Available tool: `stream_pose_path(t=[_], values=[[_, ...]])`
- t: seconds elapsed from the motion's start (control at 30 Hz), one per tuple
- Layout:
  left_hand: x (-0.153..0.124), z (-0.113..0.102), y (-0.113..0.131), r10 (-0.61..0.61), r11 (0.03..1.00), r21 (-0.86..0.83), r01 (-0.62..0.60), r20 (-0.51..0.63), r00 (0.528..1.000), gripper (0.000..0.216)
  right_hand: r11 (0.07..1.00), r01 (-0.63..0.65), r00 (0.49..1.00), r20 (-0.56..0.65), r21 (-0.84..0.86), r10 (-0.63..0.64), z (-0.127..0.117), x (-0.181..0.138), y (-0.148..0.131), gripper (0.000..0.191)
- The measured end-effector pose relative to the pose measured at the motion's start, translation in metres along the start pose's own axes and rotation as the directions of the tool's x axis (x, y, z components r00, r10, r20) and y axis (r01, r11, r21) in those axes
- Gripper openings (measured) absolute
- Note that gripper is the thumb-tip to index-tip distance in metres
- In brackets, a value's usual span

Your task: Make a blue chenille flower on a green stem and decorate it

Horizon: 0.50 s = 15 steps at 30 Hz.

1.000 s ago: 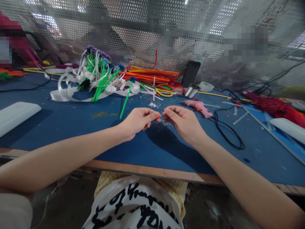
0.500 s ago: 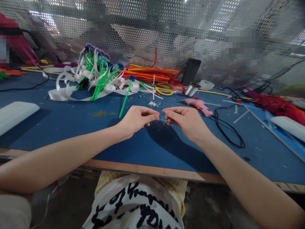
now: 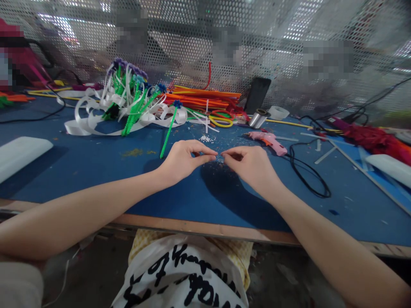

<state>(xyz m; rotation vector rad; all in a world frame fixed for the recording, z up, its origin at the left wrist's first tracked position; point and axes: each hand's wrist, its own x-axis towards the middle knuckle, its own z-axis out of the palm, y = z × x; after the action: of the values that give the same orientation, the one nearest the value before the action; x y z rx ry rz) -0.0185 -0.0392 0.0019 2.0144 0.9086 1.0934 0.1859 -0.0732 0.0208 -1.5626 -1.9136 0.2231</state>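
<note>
Mid-frame, the left hand and right hand each form a pinching grip, fingertips nearly meeting; whether either grasps anything, I cannot tell. Tiny white beads lie just beyond them. A fuzzy green-stemmed pipe-cleaner flower lies beside the left hand, a pink plastic glue gun right of centre. Glossy white ribbon curls at upper left on the blue counter.

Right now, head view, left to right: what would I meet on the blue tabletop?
Glossy white rounded bar, single green stem with blue fuzzy head, cluster of tiny white bead-like pieces, pink plastic glue gun, red fuzzy-looking bundle.
</note>
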Motion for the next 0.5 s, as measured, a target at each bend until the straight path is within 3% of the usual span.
stream_pose_path(t=[0.1, 0.27, 0.37, 0.5], values=[[-0.0011, 0.0008, 0.0011, 0.009, 1.0, 0.021, -0.01, 0.008, 1.0, 0.015, 0.999, 0.045, 0.999, 0.017, -0.006, -0.045, 0.0003, 0.0009, 0.0019, 0.018], [-0.0005, -0.0006, 0.0003, 0.018, 0.999, 0.034, -0.018, -0.001, 1.0, 0.015, 0.972, 0.233, 0.972, 0.034, 0.013, -0.233, 0.0038, -0.0002, -0.0012, 0.02], [0.0009, -0.0017, -0.0003, -0.034, 0.999, -0.004, 0.034, -0.011, 0.999, 0.015, 0.956, 0.291, 0.956, 0.03, 0.045, -0.293, 0.0041, -0.0014, -0.0046, 0.02], [0.0022, -0.0001, -0.0005, -0.151, 0.981, -0.118, 0.152, 0.02, 0.988, 0.019, 0.958, 0.281, 0.959, 0.013, 0.062, -0.282, 0.0028, -0.0026, -0.007, 0.019]])
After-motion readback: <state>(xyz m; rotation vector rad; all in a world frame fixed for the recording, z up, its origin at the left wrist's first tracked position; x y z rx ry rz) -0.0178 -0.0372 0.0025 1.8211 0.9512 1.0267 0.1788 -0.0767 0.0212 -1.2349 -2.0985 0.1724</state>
